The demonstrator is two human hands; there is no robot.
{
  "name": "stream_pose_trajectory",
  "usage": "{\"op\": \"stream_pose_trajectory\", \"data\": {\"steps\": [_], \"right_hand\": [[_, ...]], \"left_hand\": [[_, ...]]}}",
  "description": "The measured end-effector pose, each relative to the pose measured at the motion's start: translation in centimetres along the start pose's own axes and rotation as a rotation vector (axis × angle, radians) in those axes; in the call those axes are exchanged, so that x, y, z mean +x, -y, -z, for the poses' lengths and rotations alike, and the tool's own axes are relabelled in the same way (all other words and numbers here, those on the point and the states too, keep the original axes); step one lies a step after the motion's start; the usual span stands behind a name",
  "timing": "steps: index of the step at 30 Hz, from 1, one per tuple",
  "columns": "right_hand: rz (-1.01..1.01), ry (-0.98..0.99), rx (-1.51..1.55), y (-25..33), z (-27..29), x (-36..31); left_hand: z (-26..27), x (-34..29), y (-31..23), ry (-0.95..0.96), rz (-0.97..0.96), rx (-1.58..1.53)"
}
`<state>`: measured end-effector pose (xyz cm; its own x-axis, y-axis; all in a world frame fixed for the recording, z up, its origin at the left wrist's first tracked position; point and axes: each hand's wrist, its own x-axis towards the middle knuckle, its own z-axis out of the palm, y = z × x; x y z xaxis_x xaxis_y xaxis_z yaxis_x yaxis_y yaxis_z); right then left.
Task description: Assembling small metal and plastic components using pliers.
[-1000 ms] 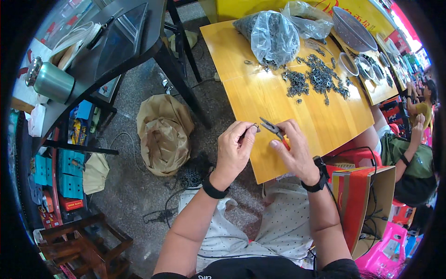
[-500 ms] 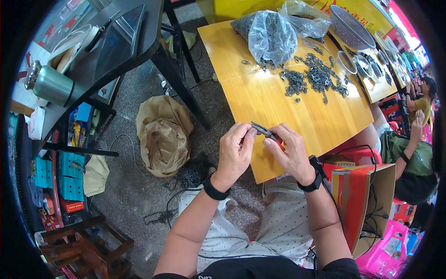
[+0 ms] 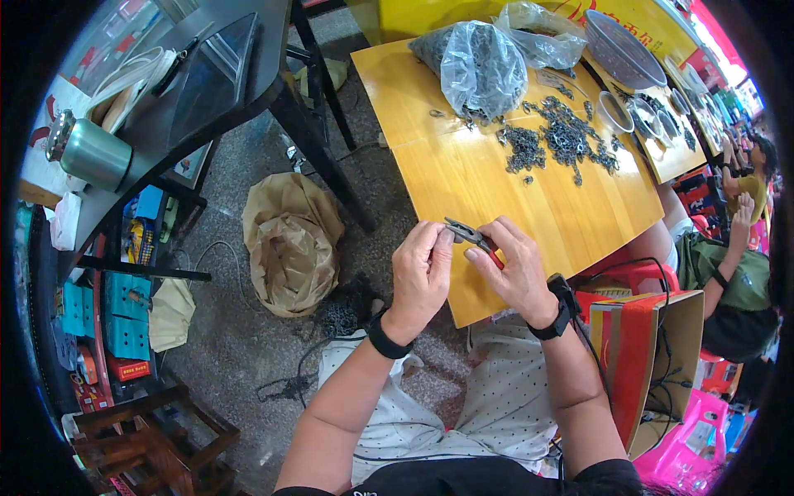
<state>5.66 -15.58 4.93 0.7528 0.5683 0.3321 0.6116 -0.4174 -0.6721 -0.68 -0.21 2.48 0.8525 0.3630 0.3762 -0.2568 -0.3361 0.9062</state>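
Observation:
My right hand [image 3: 519, 273] is closed around pliers [image 3: 466, 233] with red handles, above the near corner of the wooden table. Their dark metal jaws point up and left, to the fingertips of my left hand [image 3: 420, 277]. That hand is closed in a pinch by the jaws; whatever lies between its thumb and fingers is too small or hidden. Farther back on the tabletop lie two piles of small dark metal links, a smaller pile [image 3: 524, 149] and a larger pile [image 3: 571, 136]. A clear plastic bag [image 3: 484, 70] full of dark metal pieces stands behind them.
A second plastic bag [image 3: 546, 37], a grey basket [image 3: 624, 50] and a clear bowl [image 3: 615, 112] sit at the far side. Left on the floor is a brown sack [image 3: 289, 248], near a dark table [image 3: 223, 91]. A cardboard box [image 3: 645, 372] stands right; other people sit beyond it.
The pliers have turned slightly in my right hand, so their jaws show broader now. Both hands stay in nearly the same place.

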Motion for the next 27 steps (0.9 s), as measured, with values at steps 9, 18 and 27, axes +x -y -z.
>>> {"op": "stream_pose_trajectory", "data": {"steps": [9,18,27], "right_hand": [[-0.037,0.042,0.025,0.0,0.1,-0.1],[-0.026,-0.005,0.033,0.0,-0.2,-0.2],[-0.075,0.028,0.089,-0.2,-0.9,0.1]], "left_hand": [[0.0,0.0,-0.1,0.024,0.045,-0.066],[0.0,0.0,-0.9,-0.003,0.014,0.062],[0.0,0.1,-0.2,-0.024,0.027,0.065]]}}
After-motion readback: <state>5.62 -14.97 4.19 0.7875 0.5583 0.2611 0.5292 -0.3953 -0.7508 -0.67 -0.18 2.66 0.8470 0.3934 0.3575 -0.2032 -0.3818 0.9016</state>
